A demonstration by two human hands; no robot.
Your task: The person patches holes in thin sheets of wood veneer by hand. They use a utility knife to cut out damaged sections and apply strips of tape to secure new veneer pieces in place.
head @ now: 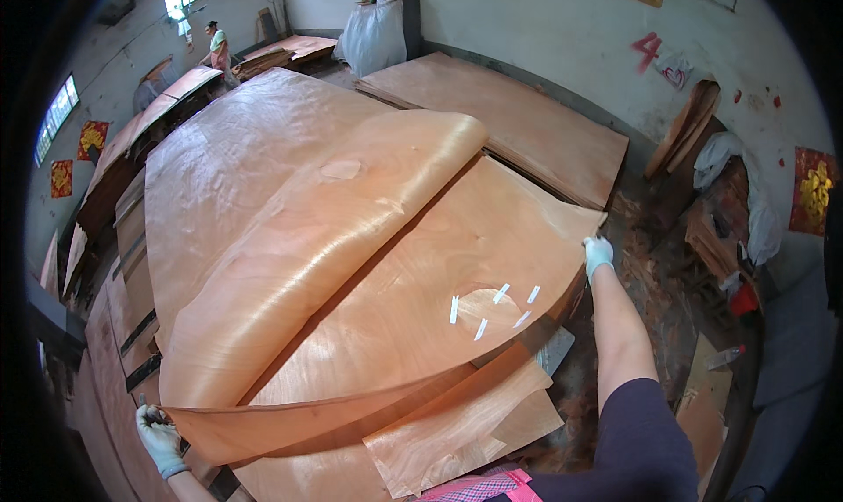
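Note:
A large thin wood veneer sheet (369, 317) lies before me, its far part rolled over in a long fold. My left hand (160, 436), in a pale glove, grips its near left corner. At the right edge my right hand (598, 257), also gloved, pinches the sheet near its far right corner. An oval patch (487, 307) in the sheet has several short white tape strips around it. Smaller veneer pieces (454, 429) lie beneath the sheet's raised near edge, close to my body.
Another veneer stack (514, 120) lies behind, beside the wall. A person (218, 49) stands at the far left by more stacked sheets (151, 107). Veneer scraps litter the floor (645, 284) at right, near a plastic bottle (726, 357) and leaning wood pieces (685, 130).

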